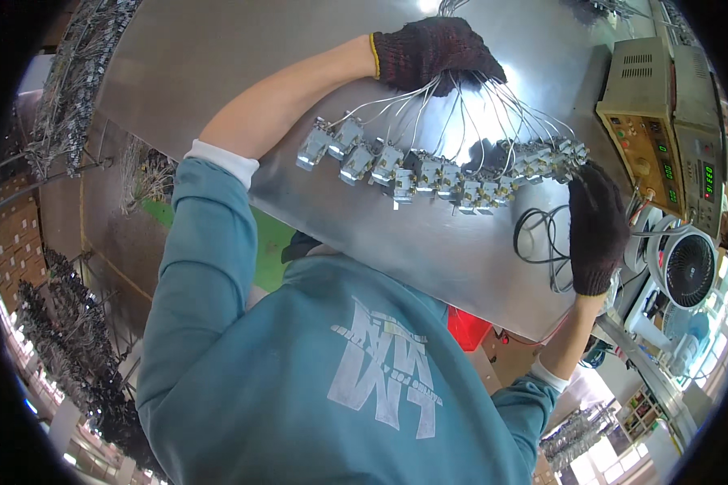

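My left hand (441,55), in a dark knitted glove with a yellow cuff, is closed around a bundle of thin white wires (453,109). The wires fan down to a row of small silvery metal parts with wire leads (429,174), spread over the metal tabletop (299,56). My right hand (598,230), gloved the same way, is at the right end of that row. Its fingers are curled against the last parts, and what lies between the fingertips is hidden. Beside this hand lies a loop of dark cable (534,238).
Two bench instruments with lit green digits, one beige (639,129) and one grey (704,162), stand at the right. Below them is a round fan (687,267). A red container (467,327) shows under the table's near edge. Bundles of wired parts (81,89) hang at the left.
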Available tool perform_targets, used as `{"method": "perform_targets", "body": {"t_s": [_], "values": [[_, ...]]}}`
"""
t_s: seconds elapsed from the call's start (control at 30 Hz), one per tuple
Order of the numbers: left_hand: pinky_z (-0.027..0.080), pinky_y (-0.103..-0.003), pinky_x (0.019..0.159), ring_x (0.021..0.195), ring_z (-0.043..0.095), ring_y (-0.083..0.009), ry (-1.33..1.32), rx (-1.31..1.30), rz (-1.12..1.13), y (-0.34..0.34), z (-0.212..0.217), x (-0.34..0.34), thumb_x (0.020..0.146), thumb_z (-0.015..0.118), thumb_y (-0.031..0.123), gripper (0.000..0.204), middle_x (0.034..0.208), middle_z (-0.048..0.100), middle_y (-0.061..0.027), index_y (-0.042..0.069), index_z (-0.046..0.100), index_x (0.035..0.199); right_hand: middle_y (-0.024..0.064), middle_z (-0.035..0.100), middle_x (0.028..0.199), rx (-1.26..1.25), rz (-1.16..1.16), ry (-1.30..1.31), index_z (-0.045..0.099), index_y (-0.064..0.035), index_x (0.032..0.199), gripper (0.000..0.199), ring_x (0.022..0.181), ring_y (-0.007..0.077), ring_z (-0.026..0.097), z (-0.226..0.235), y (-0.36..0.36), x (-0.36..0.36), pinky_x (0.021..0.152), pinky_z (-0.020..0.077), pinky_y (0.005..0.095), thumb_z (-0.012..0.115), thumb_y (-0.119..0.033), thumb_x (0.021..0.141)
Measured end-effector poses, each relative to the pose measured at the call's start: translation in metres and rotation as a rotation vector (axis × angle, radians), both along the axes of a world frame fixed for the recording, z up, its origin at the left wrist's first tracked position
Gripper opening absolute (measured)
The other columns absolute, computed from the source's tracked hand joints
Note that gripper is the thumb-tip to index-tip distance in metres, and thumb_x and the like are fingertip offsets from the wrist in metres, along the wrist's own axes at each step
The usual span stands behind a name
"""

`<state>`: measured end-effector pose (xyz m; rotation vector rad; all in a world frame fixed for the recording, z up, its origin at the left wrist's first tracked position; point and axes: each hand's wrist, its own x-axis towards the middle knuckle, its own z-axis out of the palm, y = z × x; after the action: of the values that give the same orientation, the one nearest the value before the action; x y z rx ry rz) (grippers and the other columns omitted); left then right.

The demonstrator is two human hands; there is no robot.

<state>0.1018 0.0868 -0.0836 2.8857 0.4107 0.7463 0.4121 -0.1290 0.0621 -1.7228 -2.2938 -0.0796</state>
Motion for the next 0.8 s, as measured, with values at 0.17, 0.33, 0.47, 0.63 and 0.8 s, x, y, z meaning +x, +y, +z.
{"method": "perform_targets", "body": {"t_s": [0.17,0.33,0.47,0.63,0.8], "values": [[0.057,-0.045,0.101,0.108,0.072,-0.0294,0.029,0.006,0.015,-0.009,0.012,-0.001,0.083,0.078,0.010,0.064,0.117,0.076,-0.0069,0.021,0.066,0.144,0.0150,0.076,0.126,-0.133,-0.289,0.486,0.075,-0.0058,0.127,0.030,0.114,0.0290,0.074,-0.017,-0.025,-0.006,0.097,0.0577,0.0384,0.077,-0.006,0.097],[0.056,-0.044,0.101,0.108,0.073,-0.0287,-0.026,-0.035,-0.026,-0.005,0.004,-0.006,0.084,0.077,0.010,0.063,0.118,0.076,-0.0058,0.022,0.065,0.145,0.0166,0.075,0.128,0.055,-0.054,0.072,0.076,-0.0082,0.126,0.032,0.115,0.0346,0.074,-0.015,-0.019,-0.013,0.098,0.0581,0.0419,0.079,-0.004,0.094],[0.056,-0.044,0.100,0.108,0.073,-0.0289,-0.082,-0.032,-0.023,-0.004,0.004,-0.008,0.083,0.078,0.009,0.064,0.117,0.076,-0.0060,0.022,0.066,0.144,0.0165,0.075,0.128,0.039,-0.017,0.036,0.076,-0.0087,0.126,0.034,0.116,0.0350,0.073,-0.017,-0.016,-0.010,0.098,0.0584,0.0425,0.080,-0.004,0.093],[0.057,-0.045,0.099,0.107,0.073,-0.0314,0.026,-0.067,0.030,-0.003,0.005,-0.003,0.083,0.078,0.008,0.064,0.117,0.076,-0.0077,0.021,0.066,0.144,0.0166,0.075,0.128,0.000,-0.101,0.373,0.076,-0.0102,0.128,0.034,0.116,0.0345,0.074,-0.020,-0.019,-0.016,0.097,0.0593,0.0412,0.078,-0.003,0.095],[0.057,-0.044,0.101,0.108,0.073,-0.0298,0.004,-0.099,0.008,-0.014,0.021,-0.006,0.088,0.074,0.005,0.060,0.118,0.076,-0.0088,0.021,0.066,0.145,0.0153,0.075,0.129,-0.047,-0.181,0.477,0.075,-0.0071,0.128,0.032,0.114,0.0311,0.074,-0.025,-0.019,-0.034,0.098,0.0583,0.0390,0.076,0.000,0.096]]}}
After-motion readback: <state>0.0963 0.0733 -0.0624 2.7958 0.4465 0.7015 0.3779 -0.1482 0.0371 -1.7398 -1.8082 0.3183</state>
